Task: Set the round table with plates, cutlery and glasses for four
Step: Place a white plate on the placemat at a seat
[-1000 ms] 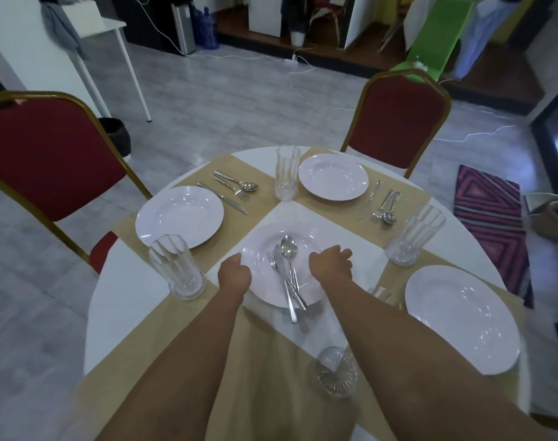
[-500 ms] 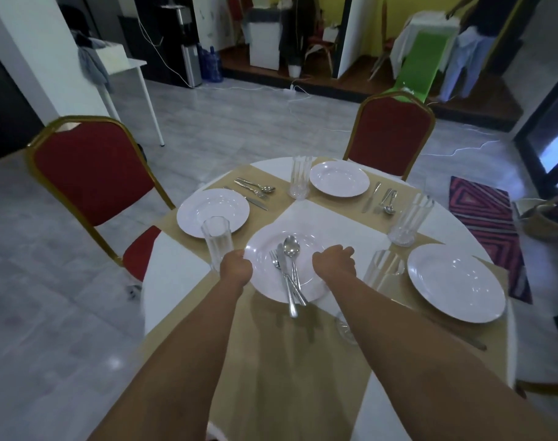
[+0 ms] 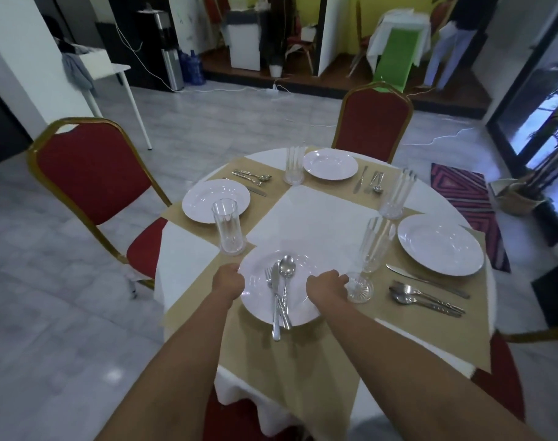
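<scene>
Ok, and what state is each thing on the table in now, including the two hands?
Near plate: held at both sides.
Left hand: grips the near plate's left rim.
Right hand: grips its right rim.
Cutlery: piled on that plate, handles past its rim.
Left plate, far plate, right plate: empty.
Left glass, far glass, right glass, near glass: upright, empty.
</scene>
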The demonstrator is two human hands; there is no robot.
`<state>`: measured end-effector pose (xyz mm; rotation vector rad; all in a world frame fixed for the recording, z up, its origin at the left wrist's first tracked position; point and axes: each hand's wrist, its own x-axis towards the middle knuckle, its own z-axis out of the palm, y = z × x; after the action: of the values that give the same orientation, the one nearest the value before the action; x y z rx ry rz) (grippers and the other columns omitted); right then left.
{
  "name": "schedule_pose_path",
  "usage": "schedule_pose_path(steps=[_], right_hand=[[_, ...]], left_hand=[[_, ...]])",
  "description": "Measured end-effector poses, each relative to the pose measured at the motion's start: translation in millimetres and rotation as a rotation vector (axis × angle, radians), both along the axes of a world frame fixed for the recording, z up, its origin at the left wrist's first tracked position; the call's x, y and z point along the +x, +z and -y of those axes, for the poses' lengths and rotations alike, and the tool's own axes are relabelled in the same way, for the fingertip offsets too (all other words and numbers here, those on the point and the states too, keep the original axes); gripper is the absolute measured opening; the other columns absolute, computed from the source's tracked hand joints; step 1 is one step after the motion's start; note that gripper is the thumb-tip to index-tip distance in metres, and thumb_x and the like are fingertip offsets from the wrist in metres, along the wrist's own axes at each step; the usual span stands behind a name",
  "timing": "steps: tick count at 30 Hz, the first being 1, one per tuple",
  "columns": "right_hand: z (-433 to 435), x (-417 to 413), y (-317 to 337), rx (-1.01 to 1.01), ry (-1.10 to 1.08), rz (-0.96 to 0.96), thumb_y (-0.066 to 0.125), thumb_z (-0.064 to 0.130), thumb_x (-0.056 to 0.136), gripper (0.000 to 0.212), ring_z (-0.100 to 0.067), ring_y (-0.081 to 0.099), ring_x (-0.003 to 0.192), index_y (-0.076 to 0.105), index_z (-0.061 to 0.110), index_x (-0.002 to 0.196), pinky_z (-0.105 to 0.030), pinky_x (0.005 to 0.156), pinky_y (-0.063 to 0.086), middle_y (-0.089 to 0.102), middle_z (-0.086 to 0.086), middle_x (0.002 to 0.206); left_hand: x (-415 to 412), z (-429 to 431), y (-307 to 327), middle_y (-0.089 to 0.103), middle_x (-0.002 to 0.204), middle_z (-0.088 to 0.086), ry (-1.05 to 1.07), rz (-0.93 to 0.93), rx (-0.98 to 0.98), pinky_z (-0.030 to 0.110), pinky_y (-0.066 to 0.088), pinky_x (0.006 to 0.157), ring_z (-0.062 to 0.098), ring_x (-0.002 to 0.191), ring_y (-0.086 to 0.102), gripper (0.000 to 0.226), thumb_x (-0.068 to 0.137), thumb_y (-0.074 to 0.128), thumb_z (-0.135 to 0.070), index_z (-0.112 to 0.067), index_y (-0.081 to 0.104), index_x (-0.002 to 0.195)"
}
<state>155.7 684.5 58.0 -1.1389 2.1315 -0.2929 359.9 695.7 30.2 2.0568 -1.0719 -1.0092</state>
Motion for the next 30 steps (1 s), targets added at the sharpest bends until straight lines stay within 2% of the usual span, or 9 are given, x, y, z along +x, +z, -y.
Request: schedule_pose_path(steps=[7, 10, 14, 18, 26, 30], right_hand=[[-59, 14, -34, 0.055, -0.131, 0.185, 0.049, 0.022, 0.094, 0.052, -0.036, 0.054, 0.116, 0.034, 0.002, 0.139, -0.040, 0.092, 0.044, 0.030, -0.013, 0.144], [-72, 16, -41, 0.044, -0.155, 0.199, 0.049, 0.021, 0.094, 0.053, -0.036, 0.052, 0.118, 0.032, 0.003, 0.141, -0.039, 0.089, 0.042, 0.029, -0.011, 0.145], [-83, 10, -46, 0.009, -0.177, 0.228, 0.047, 0.019, 0.094, 0.054, -0.033, 0.053, 0.115, 0.030, 0.006, 0.143, -0.039, 0.086, 0.042, 0.028, -0.009, 0.146], [-89, -2, -49, -0.050, -0.186, 0.288, 0.049, 0.019, 0.095, 0.058, -0.031, 0.054, 0.114, 0.028, 0.007, 0.147, -0.035, 0.084, 0.042, 0.027, -0.008, 0.147], [-103, -23, -52, -0.113, -0.217, 0.329, 0.049, 0.018, 0.093, 0.056, -0.029, 0.054, 0.112, 0.031, 0.012, 0.146, -0.039, 0.091, 0.046, 0.031, -0.007, 0.144], [-108, -30, -54, -0.123, -0.238, 0.332, 0.049, 0.018, 0.093, 0.057, -0.029, 0.054, 0.114, 0.032, 0.012, 0.147, -0.037, 0.090, 0.044, 0.032, -0.006, 0.144]], left_hand=[[16, -23, -32, 0.070, 0.111, 0.010, -0.010, 0.026, 0.012, 0.032, 0.048, 0.087, 0.029, 0.105, 0.063, 0.031, 0.085, 0.054, -0.001, -0.010, 0.072, 0.109], [17, -26, -40, 0.070, 0.111, 0.011, -0.008, 0.017, 0.002, 0.034, 0.050, 0.091, 0.029, 0.107, 0.063, 0.032, 0.085, 0.053, 0.000, -0.008, 0.071, 0.110], [14, -28, -45, 0.070, 0.109, 0.011, -0.037, -0.015, -0.002, 0.045, 0.052, 0.093, 0.030, 0.105, 0.064, 0.036, 0.081, 0.051, 0.000, -0.009, 0.071, 0.109], [6, -28, -48, 0.067, 0.119, 0.010, -0.026, -0.041, 0.013, 0.041, 0.048, 0.099, 0.028, 0.112, 0.061, 0.041, 0.084, 0.052, 0.001, -0.007, 0.065, 0.122], [-19, -35, -39, 0.068, 0.114, 0.011, -0.035, -0.111, -0.033, 0.039, 0.049, 0.094, 0.027, 0.107, 0.062, 0.044, 0.078, 0.049, -0.002, -0.007, 0.066, 0.118], [-28, -35, -41, 0.066, 0.118, 0.014, -0.031, -0.117, -0.031, 0.042, 0.048, 0.099, 0.029, 0.112, 0.061, 0.045, 0.083, 0.045, 0.008, -0.003, 0.062, 0.123]])
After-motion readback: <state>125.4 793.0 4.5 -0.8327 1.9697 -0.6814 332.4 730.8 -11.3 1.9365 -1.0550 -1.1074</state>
